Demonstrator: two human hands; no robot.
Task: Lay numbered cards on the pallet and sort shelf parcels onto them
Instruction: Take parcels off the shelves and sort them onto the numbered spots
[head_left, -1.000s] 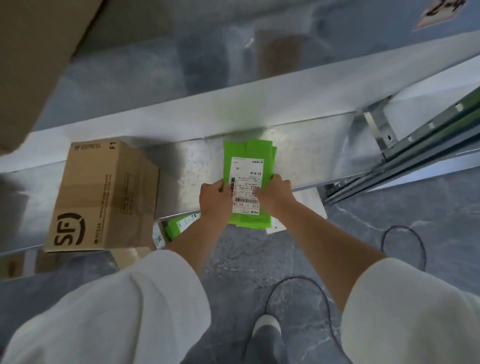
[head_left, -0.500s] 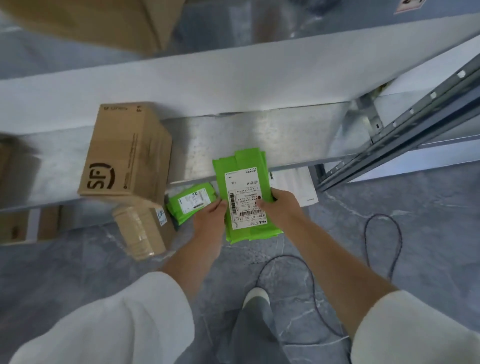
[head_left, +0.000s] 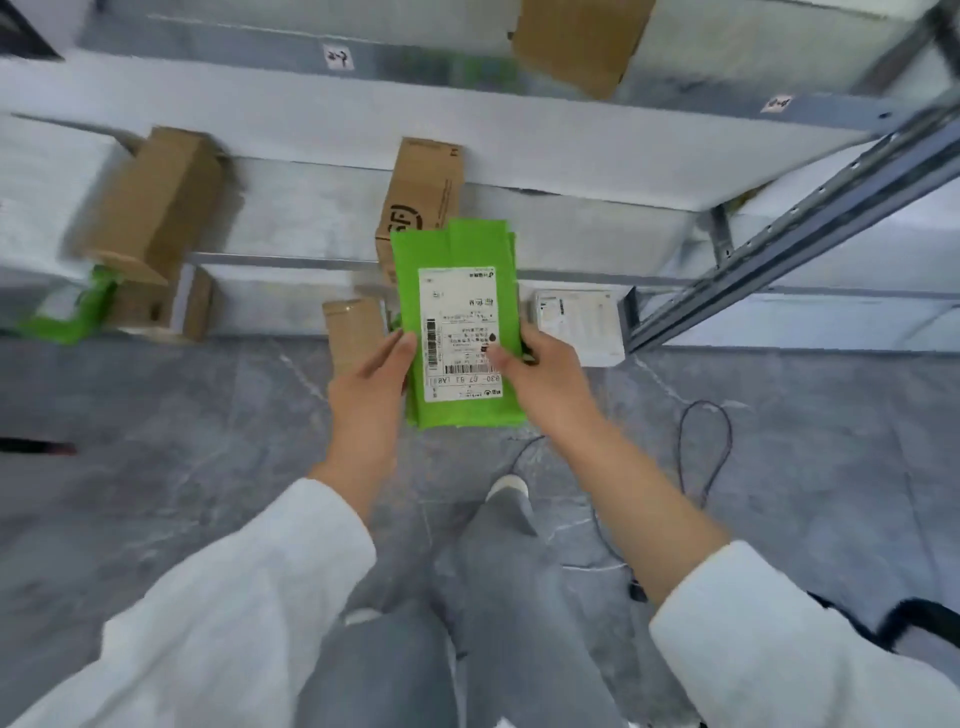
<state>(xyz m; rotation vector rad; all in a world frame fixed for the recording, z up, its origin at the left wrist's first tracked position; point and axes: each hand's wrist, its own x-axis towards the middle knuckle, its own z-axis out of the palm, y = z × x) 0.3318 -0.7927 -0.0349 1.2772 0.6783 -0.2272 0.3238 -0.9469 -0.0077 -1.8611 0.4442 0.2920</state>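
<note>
Grey marbled floor (head_left: 182, 467) runs up to a pale metal shelf rack (head_left: 571, 150) whose lower levels hold parcels. Both hands hold one flat green parcel (head_left: 457, 249) out over the floor in front of the rack. The right hand (head_left: 545, 374) grips its right edge, thumb pressed across the lower part of the label and fingers curled out of sight behind; the left hand (head_left: 371, 384) lies along the left edge with fingers nearly straight, thumb side against the wrapper, so its hold is loose at most. This parcel is a bright green plastic mailer, longer than wide, folded over at the far end, with a white shipping label (head_left: 460, 332) carrying barcodes and print that reads upside down from this view. Just behind it on the shelf stands a brown carton (head_left: 426, 182) with a round black logo. Below, a smaller brown box (head_left: 353, 327) sits to the left of the parcel and a white package (head_left: 582, 322) to the right. Farther left lies another carton (head_left: 150, 208) beside a second, blurred green mailer (head_left: 78, 312). A black cable (head_left: 701, 452) loops over the floor at right.
</note>
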